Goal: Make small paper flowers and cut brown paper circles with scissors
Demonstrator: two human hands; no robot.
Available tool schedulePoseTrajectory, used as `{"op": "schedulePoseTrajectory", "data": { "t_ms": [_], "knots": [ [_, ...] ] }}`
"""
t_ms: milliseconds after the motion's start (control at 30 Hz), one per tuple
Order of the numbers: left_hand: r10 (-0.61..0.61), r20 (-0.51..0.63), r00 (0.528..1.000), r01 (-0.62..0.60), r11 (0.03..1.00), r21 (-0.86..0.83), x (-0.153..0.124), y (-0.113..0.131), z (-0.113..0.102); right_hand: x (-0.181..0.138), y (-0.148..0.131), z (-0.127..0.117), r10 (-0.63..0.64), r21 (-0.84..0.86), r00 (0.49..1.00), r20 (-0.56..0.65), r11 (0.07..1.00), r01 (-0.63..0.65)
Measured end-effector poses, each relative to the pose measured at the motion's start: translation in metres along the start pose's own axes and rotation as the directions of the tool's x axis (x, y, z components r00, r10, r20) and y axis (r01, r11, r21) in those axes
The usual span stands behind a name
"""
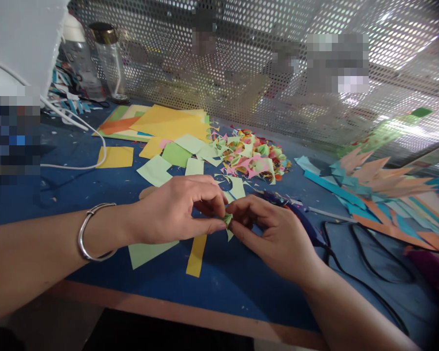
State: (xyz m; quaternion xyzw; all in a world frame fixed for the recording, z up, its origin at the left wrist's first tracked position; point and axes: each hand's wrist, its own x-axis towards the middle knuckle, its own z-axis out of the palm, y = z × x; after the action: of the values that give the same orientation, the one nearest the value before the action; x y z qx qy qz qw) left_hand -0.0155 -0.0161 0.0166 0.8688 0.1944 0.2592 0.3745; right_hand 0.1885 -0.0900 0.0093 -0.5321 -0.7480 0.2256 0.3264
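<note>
Between my fingertips is a small folded piece of green paper (228,220), with a pale tip pointing down. My left hand (186,207) pinches it from the left between thumb and fingers. From the right, my right hand (267,229) pinches the same piece. Under and beside my left hand lie a light green paper sheet (151,253) and a yellow paper strip (196,258). Just beyond my hands is a pale green paper scrap (236,187) with a curved cut. A dark blue glue gun (307,224) lies behind my right hand, partly hidden by it.
A pile of colourful curled paper scraps (256,156) lies at the back middle. Yellow sheets (171,122) are stacked left of it. Folded orange and blue paper (380,180) fills the right. Black cable (366,258) loops there; bottles (111,63) stand by the perforated panel (234,63).
</note>
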Motion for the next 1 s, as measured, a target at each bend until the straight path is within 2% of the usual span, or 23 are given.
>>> {"op": "schedulePoseTrajectory", "data": {
  "t_ms": [167, 333, 433, 533, 633, 767, 867, 933, 1000],
  "knots": [
    [-0.035, -0.005, 0.999, 0.035, 0.999, 0.019, 0.0, 0.0, -0.001, 0.0, 0.0, 0.0, -0.001, -0.015, 1.0, -0.011, 1.0, 0.001],
    [-0.011, -0.103, 0.995, 0.018, 0.998, 0.062, 0.0, 0.001, 0.007, 0.0, 0.003, 0.002, 0.0, -0.043, 1.0, -0.011, 0.999, 0.0],
    [-0.102, -0.118, 0.988, 0.109, 0.992, 0.056, 0.0, 0.003, 0.011, -0.001, 0.005, 0.004, -0.009, -0.073, 1.0, -0.014, 0.997, 0.008],
    [-0.243, -0.065, 0.968, 0.245, 0.969, 0.02, 0.001, 0.004, 0.011, -0.003, 0.006, 0.006, -0.032, -0.108, 1.0, -0.001, 0.994, 0.031],
    [-0.317, -0.002, 0.949, 0.315, 0.945, -0.084, 0.002, 0.003, 0.009, -0.004, 0.004, 0.008, -0.052, -0.116, 0.999, 0.005, 0.992, 0.053],
    [-0.365, 0.032, 0.93, 0.362, 0.902, -0.236, 0.004, 0.004, 0.005, -0.005, -0.002, 0.007, -0.074, -0.114, 0.997, -0.025, 0.991, 0.071],
    [-0.385, 0.124, 0.915, 0.403, 0.853, -0.331, 0.007, 0.009, 0.002, -0.007, -0.005, 0.006, -0.092, -0.132, 0.995, -0.036, 0.987, 0.086],
    [-0.374, 0.168, 0.912, 0.41, 0.849, -0.333, 0.007, 0.011, 0.0, -0.008, -0.005, 0.006, -0.11, -0.156, 0.993, -0.031, 0.982, 0.104],
    [-0.37, 0.163, 0.915, 0.402, 0.876, -0.267, 0.004, 0.011, -0.002, -0.008, -0.003, 0.006, -0.13, -0.174, 0.991, -0.015, 0.977, 0.126]
  ]
}}
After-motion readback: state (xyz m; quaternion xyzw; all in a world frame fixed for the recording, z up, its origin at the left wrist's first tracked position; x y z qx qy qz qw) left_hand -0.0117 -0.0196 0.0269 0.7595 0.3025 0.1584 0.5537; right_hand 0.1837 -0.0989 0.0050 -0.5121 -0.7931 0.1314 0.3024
